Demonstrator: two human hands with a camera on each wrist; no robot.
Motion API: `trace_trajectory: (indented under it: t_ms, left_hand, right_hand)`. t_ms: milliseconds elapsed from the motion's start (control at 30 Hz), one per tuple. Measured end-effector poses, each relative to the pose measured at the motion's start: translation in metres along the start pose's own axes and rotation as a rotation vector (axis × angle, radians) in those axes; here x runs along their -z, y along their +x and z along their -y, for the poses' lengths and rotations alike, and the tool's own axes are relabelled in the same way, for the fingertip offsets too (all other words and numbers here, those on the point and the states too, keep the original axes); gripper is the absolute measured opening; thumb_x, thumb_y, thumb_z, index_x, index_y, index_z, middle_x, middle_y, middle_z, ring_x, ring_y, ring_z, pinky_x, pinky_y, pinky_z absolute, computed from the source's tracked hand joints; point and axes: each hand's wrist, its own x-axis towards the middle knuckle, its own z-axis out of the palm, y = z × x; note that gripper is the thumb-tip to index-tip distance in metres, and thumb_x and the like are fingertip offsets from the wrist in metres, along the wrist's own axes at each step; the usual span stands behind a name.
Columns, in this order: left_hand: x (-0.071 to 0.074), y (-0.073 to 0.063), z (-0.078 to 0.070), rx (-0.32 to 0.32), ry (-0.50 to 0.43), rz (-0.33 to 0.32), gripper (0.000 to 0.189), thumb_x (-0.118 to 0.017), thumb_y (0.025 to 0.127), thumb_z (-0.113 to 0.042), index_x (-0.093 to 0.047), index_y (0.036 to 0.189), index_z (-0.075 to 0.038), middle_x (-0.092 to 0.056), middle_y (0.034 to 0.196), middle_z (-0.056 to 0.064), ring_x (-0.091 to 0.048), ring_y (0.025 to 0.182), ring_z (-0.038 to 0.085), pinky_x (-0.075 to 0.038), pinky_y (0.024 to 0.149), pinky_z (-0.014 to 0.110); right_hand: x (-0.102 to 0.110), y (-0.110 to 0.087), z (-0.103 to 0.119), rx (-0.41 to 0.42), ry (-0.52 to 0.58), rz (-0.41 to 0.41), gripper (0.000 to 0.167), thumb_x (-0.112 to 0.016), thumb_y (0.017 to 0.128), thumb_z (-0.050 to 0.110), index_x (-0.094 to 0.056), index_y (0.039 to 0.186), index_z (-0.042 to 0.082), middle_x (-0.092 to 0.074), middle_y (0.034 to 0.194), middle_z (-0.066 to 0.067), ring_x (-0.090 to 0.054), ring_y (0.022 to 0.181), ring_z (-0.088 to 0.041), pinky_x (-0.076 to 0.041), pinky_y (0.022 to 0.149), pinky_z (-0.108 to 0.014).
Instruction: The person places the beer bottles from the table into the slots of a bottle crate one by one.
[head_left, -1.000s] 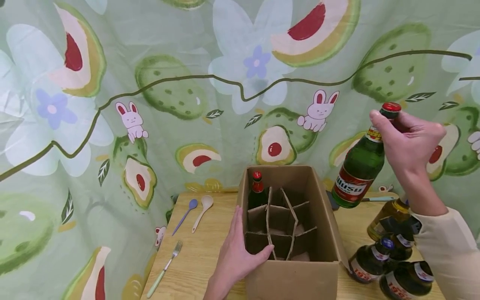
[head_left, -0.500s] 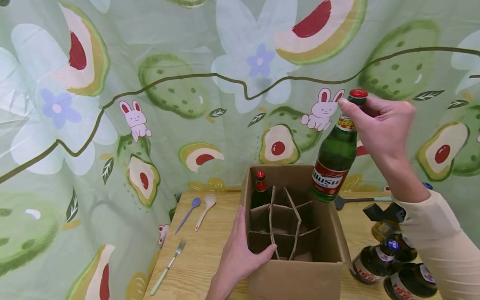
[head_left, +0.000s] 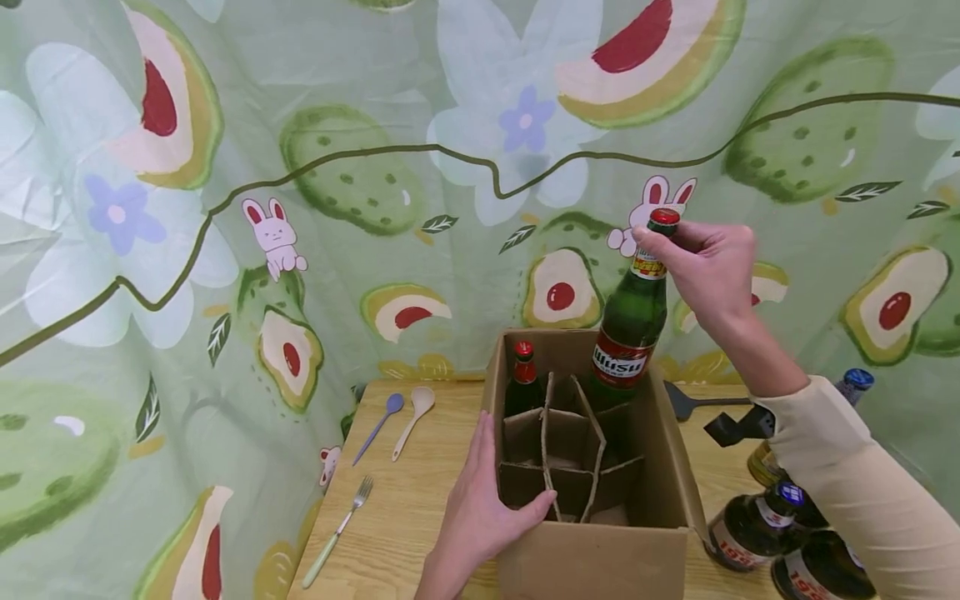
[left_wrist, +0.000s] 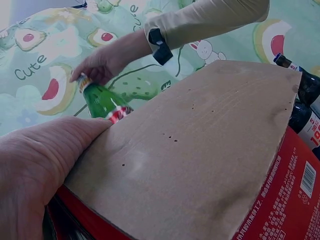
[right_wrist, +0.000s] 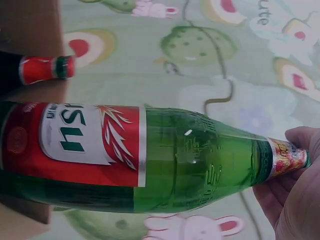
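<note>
My right hand (head_left: 708, 262) pinches the neck of a green glass beer bottle (head_left: 633, 321) with a red cap and a red-and-white label. The bottle leans slightly, its base inside the back right part of an open cardboard box (head_left: 592, 558). The back wall of the box stands behind it. Cardboard dividers (head_left: 570, 425) split the inside into cells. Another red-capped bottle (head_left: 523, 379) stands in the back left cell. My left hand (head_left: 487, 508) rests at the front left corner of the box, fingers straight along the left wall, thumb at the front rim.
Right of the box stand several dark bottles (head_left: 753, 529) with blue caps, partly hidden by my right sleeve. Behind them lies a dark spatula (head_left: 682, 404). On the left lie a blue spoon (head_left: 393, 404), a beige spoon (head_left: 422, 402) and a fork (head_left: 341, 529). A patterned cloth hangs behind.
My right hand has carried the green bottle leftward from beside the box and then lowered it, so its base is now inside at the back right. My left hand has stayed at the box corner.
</note>
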Motion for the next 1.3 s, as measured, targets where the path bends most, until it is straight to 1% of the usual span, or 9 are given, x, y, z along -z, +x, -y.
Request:
trace_trajectory:
  t_ms: [133,367,467,600,700,800,933,1167,1300]
  left_hand:
    - [0.001,0.0,-0.001,0.007,-0.005,0.005,0.127,-0.076,0.077,-0.077,-0.007,0.17,-0.025,-0.005,0.175,-0.009,-0.027,0.157,0.031,-0.037,0.114,0.066]
    - [0.001,0.0,-0.001,0.009,-0.002,0.005,0.127,-0.078,0.077,-0.073,-0.007,0.17,-0.024,-0.005,0.175,-0.008,-0.026,0.157,0.03,-0.037,0.115,0.063]
    - [0.002,0.0,-0.001,0.005,0.0,0.002,0.126,-0.079,0.078,-0.07,-0.007,0.17,-0.024,-0.005,0.175,-0.009,-0.025,0.157,0.029,-0.037,0.115,0.063]
    - [0.001,0.0,-0.001,-0.002,0.007,-0.001,0.126,-0.079,0.078,-0.071,-0.007,0.17,-0.023,-0.005,0.175,-0.008,-0.026,0.157,0.029,-0.037,0.115,0.062]
    - [0.001,0.0,-0.001,-0.007,0.009,-0.002,0.127,-0.078,0.078,-0.073,-0.007,0.17,-0.022,-0.007,0.176,-0.004,-0.026,0.157,0.03,-0.038,0.115,0.062]
    - [0.0,0.0,-0.001,-0.005,0.003,-0.001,0.127,-0.078,0.078,-0.073,-0.007,0.17,-0.023,-0.008,0.176,-0.002,-0.026,0.157,0.03,-0.038,0.115,0.063]
    - [0.0,0.0,-0.001,0.0,-0.007,0.002,0.127,-0.078,0.078,-0.072,-0.007,0.17,-0.023,-0.008,0.176,-0.003,-0.026,0.157,0.031,-0.037,0.114,0.065]
    - [0.0,0.0,-0.001,0.007,-0.012,0.004,0.125,-0.079,0.079,-0.07,-0.003,0.169,-0.031,-0.004,0.175,-0.01,-0.026,0.157,0.031,-0.037,0.114,0.065]
    - [0.0,-0.001,-0.001,0.008,-0.02,0.004,0.125,-0.081,0.079,-0.066,-0.003,0.17,-0.031,-0.005,0.175,-0.01,-0.026,0.157,0.031,-0.037,0.115,0.065]
  right_hand:
    - [-0.006,-0.004,-0.017,-0.022,-0.023,0.036,0.03,-0.086,0.088,0.023,-0.083,0.106,0.0,-0.076,0.081,0.02,-0.065,0.07,-0.002,-0.046,0.061,-0.02]
    - [-0.01,-0.013,-0.046,-0.05,-0.074,0.085,0.035,-0.085,0.089,0.029,-0.082,0.11,0.001,-0.075,0.085,0.022,-0.072,0.081,0.002,-0.052,0.068,-0.016]
    - [-0.01,-0.018,-0.057,-0.068,-0.117,0.101,0.037,-0.085,0.089,0.033,-0.082,0.11,0.003,-0.079,0.09,0.011,-0.071,0.08,0.003,-0.051,0.066,-0.016]
    - [-0.01,-0.024,-0.069,-0.085,-0.194,0.12,0.042,-0.084,0.089,0.041,-0.083,0.109,0.004,-0.08,0.101,-0.012,-0.069,0.077,0.003,-0.05,0.061,-0.019]
    - [-0.01,-0.029,-0.077,-0.098,-0.238,0.137,0.045,-0.083,0.089,0.044,-0.083,0.108,0.003,-0.078,0.103,-0.018,-0.067,0.073,0.002,-0.047,0.058,-0.021]
    - [-0.011,-0.035,-0.085,-0.108,-0.271,0.149,0.046,-0.082,0.089,0.047,-0.084,0.105,0.004,-0.079,0.098,-0.017,-0.061,0.066,-0.005,-0.041,0.052,-0.026]
    - [-0.01,-0.043,-0.096,-0.113,-0.292,0.174,0.044,-0.082,0.09,0.047,-0.085,0.099,0.004,-0.078,0.08,-0.016,-0.048,0.053,-0.013,-0.031,0.045,-0.031]
    - [-0.013,-0.058,-0.117,-0.083,-0.309,0.217,0.038,-0.084,0.09,0.038,-0.084,0.089,0.0,-0.066,0.061,-0.011,-0.041,0.047,-0.01,-0.029,0.04,-0.027]
    - [-0.015,-0.063,-0.126,-0.097,-0.315,0.231,0.037,-0.086,0.089,0.035,-0.083,0.086,-0.002,-0.069,0.063,-0.014,-0.042,0.048,-0.01,-0.028,0.04,-0.027]
